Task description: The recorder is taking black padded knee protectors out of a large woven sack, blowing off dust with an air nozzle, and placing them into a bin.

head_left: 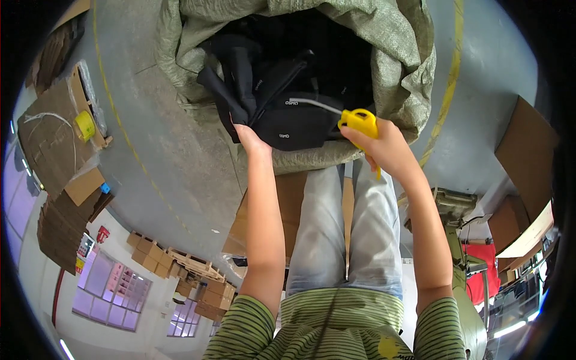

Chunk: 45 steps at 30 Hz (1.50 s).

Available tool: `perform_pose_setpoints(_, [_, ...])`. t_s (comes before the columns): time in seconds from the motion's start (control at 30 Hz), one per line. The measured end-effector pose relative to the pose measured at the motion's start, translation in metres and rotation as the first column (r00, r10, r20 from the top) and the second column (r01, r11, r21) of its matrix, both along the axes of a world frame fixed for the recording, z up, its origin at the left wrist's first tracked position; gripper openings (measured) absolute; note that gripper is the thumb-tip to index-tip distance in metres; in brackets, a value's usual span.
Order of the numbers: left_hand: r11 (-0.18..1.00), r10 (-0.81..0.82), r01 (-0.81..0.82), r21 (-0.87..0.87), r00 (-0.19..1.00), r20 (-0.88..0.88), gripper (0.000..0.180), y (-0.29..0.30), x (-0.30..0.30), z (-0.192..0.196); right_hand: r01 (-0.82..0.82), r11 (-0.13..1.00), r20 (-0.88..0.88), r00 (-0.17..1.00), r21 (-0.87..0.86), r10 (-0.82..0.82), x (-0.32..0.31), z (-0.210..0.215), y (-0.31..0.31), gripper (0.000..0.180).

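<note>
The left hand (249, 139) is clamped on a black bag (288, 114) at the near rim of the green woven sack (396, 54). The right hand (384, 147) is clamped on a yellow tool (359, 122) touching the bag. The bags lie mostly inside; emptying looks barely begun.

Two bare hands show, a left hand (251, 140) and a right hand (384, 147), and between them they reach one big woven sack (396, 48) that holds one heap of black bags (288, 102), too tangled to count singly. There is one yellow tool (359, 122) with one grey nozzle, and one roll of yellow tape (85, 125). Flat cardboard sheets (48, 144) lie in about three piles on the left, with one stack of cardboard boxes (180, 270) and one red cloth (480, 264).
</note>
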State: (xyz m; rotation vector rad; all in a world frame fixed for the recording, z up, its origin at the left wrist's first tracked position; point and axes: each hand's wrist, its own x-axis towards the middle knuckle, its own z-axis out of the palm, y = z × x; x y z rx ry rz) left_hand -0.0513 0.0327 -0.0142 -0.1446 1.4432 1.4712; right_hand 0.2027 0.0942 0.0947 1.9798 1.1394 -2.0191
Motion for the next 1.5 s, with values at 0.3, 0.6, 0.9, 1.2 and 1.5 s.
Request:
perform_pose_setpoints(0.3, [0.994, 0.001, -0.036, 0.107, 0.951, 0.310, 0.052, -0.010, -0.009, -0.005, 0.120, 0.985, -0.085, 0.988, -0.126, -0.131, 0.016, 0.006, -0.012, 0.038])
perform_pose_setpoints(0.6, [0.947, -0.206, 0.033, 0.319, 0.825, 0.526, 0.031, -0.033, -0.033, -0.029, 0.084, 0.977, -0.179, 0.977, -0.196, -0.120, 0.021, 0.010, 0.007, 0.037])
perform_pose_setpoints(0.9, [0.999, 0.021, -0.045, 0.007, 0.593, 0.805, 0.024, -0.069, -0.045, -0.037, 0.133, 0.987, -0.067, 0.988, -0.085, -0.139, 0.020, -0.016, 0.003, 0.039])
perform_pose_setpoints(1.2, [0.873, -0.328, 0.444, -0.204, 0.842, 0.429, 0.029, -0.085, -0.102, -0.077, -0.231, 0.957, -0.259, 0.949, -0.173, 0.182, 0.036, -0.018, 0.025, 0.046])
perform_pose_setpoints(1.5, [0.807, -0.565, 0.342, -0.482, 0.685, -0.460, 0.051, -0.058, -0.064, -0.043, -0.431, 0.891, -0.294, 0.878, -0.145, 0.377, 0.011, -0.004, -0.007, 0.043])
